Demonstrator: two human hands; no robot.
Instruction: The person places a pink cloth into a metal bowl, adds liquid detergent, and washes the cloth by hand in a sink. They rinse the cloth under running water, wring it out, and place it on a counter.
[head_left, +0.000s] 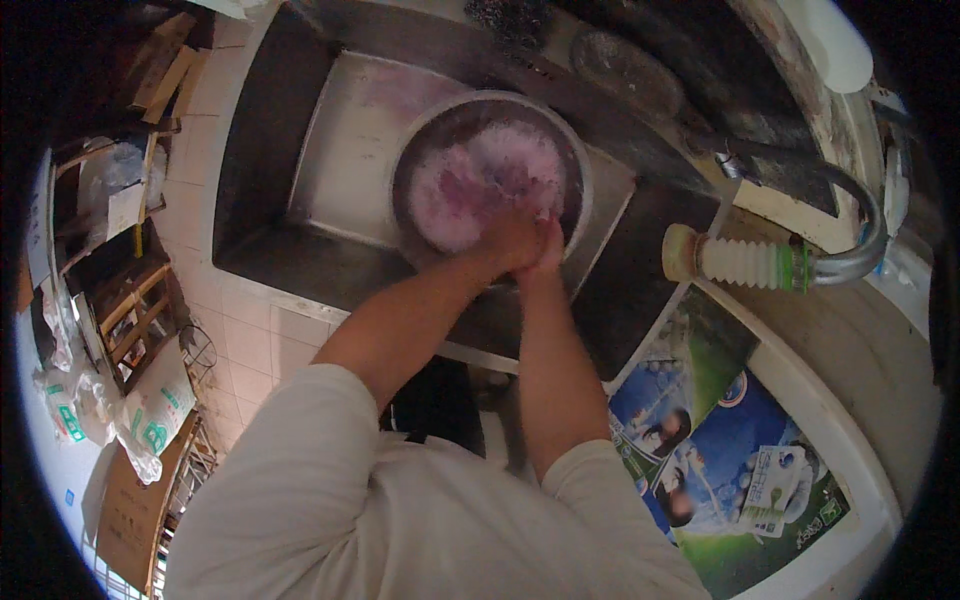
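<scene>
A round metal basin (589, 180) rests in a stainless steel sink (337, 172). Inside it is a pale pink mass (457, 202), darker pink in the middle, with a frothy or shredded look too blurred to settle. My left hand (514, 238) and my right hand (550, 244) are side by side at the basin's near right, wrists close together. Both reach down into the pink mass. Fingertips and whatever they may hold are hidden there.
A curved metal faucet with a ribbed extension hose (742, 262) juts over the sink's right side. Printed blue-green sheets (720, 465) cover the right counter. To the left, past the tiled floor (247, 322), stand a wooden crate (139, 322), plastic bags (97, 412) and a cardboard box (127, 517).
</scene>
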